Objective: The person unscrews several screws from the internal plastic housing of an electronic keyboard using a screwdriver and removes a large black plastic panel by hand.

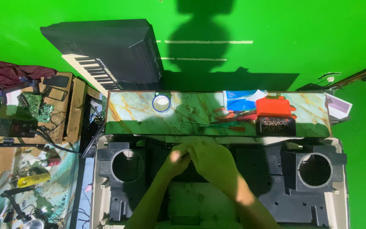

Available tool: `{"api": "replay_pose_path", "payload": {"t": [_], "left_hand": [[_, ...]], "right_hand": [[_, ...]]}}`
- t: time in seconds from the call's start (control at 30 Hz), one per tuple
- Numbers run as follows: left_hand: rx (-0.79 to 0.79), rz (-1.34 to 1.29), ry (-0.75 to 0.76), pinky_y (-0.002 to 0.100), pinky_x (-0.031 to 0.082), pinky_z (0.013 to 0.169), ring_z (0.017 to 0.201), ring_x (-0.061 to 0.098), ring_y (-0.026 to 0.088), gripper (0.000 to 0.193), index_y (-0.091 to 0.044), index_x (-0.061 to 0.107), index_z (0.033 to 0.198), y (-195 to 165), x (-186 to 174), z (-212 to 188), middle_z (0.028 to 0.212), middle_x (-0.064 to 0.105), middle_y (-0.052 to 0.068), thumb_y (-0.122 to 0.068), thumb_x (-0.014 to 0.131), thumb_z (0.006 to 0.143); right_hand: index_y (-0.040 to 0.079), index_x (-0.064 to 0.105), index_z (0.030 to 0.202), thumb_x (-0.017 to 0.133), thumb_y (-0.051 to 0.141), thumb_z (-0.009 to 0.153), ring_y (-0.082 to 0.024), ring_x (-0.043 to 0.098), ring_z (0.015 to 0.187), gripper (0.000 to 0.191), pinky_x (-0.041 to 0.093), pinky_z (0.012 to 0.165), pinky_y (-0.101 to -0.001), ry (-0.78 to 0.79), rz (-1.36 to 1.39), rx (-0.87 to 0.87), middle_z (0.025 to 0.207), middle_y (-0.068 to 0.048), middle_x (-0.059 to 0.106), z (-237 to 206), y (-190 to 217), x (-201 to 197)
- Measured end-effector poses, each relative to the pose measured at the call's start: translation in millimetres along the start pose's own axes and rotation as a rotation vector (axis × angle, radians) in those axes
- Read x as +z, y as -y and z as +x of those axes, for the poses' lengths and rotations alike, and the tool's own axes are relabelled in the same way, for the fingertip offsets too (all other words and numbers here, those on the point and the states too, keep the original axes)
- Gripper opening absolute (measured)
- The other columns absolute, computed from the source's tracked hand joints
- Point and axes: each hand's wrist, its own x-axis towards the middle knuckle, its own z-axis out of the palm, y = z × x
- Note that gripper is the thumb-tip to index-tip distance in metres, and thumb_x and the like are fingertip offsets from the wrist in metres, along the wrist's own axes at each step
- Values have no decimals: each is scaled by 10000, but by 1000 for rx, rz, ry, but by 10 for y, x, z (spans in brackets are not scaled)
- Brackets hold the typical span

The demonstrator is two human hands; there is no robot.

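Both my hands sit together at the middle of the opened keyboard chassis (217, 199), near its far edge, just under the marbled board (200, 112). My left hand (178, 160) has its fingers curled in, tips pressed down on the dark inner frame; can't tell if they pinch anything. My right hand (213, 162) lies just beside and partly over it, fingers together and bent down, touching the same spot; what's under them is hidden.

The chassis has a round speaker opening at the left (127, 165) and another at the right (315, 169). On the marbled board: a tape roll (161, 103) left of centre, red-handled pliers (234, 114) and a screwdriver (227, 126) right of centre, a red box (274, 107) and a dark tray of small parts (276, 126) near the right end. A black keyboard (106, 51) lies beyond the board's left end. A circuit board (34, 106) sits on the side table at far left.
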Motion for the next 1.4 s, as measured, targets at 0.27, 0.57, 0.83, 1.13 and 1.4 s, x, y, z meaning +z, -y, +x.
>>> {"api": "replay_pose_path", "payload": {"t": [0.27,0.57,0.83,1.13,1.4], "left_hand": [[182,75,-62,376,575,880,1019,729,340,316,6,667,1182,-81,-15,76,1123,728,176,89,646,877],[131,65,-101,361,587,864,1018,747,317,325,15,665,1209,-194,4,114,1147,740,177,76,677,890],[52,16,5,371,567,936,1096,727,334,359,15,659,1249,-223,-43,93,1204,729,194,37,692,893],[87,134,-34,382,569,937,1104,718,347,378,34,629,1274,81,51,-40,1216,709,214,71,645,898],[66,70,1,346,599,855,990,768,289,223,-48,686,1108,338,-17,-157,1077,773,137,37,691,901]], "right_hand": [[79,641,942,623,284,962,-328,690,657,206,528,550,-428,-20,-111,133,752,-133,684,41,122,19],[14,625,1070,594,144,983,-249,639,697,160,513,580,-376,-160,-310,-123,819,-110,630,-108,-4,157],[44,617,1045,606,120,915,-269,641,789,151,512,638,-378,-64,-117,-173,886,-106,606,-100,-55,56],[47,607,1047,617,167,934,-339,651,767,166,513,628,-432,-27,51,-65,880,-142,655,-47,-8,-17],[81,647,1023,649,273,955,-321,681,639,203,515,531,-428,-118,136,100,793,-120,688,12,170,17]]}}
